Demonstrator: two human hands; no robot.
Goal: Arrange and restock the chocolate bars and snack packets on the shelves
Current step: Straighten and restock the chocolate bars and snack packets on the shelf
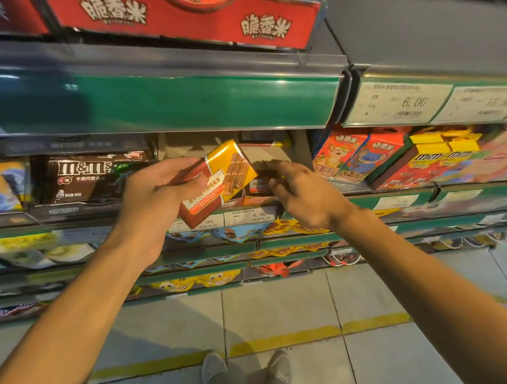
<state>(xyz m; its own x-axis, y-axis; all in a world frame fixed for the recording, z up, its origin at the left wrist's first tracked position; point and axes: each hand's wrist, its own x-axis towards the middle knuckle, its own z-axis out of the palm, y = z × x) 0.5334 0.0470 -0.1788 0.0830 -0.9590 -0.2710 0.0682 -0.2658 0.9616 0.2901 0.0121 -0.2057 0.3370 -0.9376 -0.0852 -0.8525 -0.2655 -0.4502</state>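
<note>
Chocolate bars (217, 184) in yellow-and-brown wrappers sit as a small stack in the left hand (156, 199), thumb pressed across the top wrapper and fingers curled underneath, so the pack is clamped from both faces and cannot fan apart while it waits in front of the shelf. It is held tilted, one corner raised toward the gap in the middle shelf (274, 213), probably because that is the slot it belongs in: the display box (265, 160) behind it is open and looks partly emptied, with more bars of the same brand (258, 189) standing at its front edge above the price tags (251, 216). The right hand (301, 194) reaches into that box with its fingers bent around the front bars, though blur makes it hard to say whether it grips one or only nudges them; the likely purpose is to straighten or push back the remaining stock so the new stack can go in flush. To the left, a brown M&M's carton (84, 175) fills its own bay, and to the right red snack boxes (361, 156) stand close together, which leaves the central box as the only opening. Below, hanging snack packets (238, 234) crowd the lower rails.
</note>
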